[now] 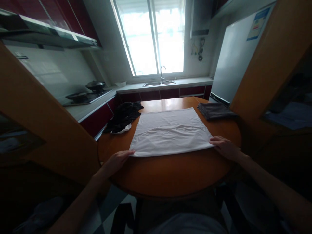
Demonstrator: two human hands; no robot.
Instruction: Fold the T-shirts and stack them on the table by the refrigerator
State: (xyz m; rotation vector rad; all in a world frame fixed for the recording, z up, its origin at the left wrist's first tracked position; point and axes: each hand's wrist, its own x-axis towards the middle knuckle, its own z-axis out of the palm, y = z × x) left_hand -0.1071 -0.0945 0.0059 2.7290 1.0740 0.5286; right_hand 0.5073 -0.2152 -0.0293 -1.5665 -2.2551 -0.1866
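Note:
A white cloth garment (pixel 170 130) lies flat on the round wooden table, folded into a broad shape with a raised fold running across its middle. At its near left corner, my left hand (pixel 122 156) pinches the edge between thumb and fingers. My right hand (pixel 222 145) grips the near right corner in the same way. The near edge is stretched almost straight between both hands. Whether the piece is a shirt or another garment cannot be made out.
The orange-brown table (pixel 170 175) carries a heap of dark clothes (pixel 125 115) at the left and a folded dark grey cloth (pixel 215 111) at the right. Beyond stand a counter with a sink (pixel 159 83) and a stove with a pan (pixel 95 85). A fridge (pixel 240 55) rises at the right.

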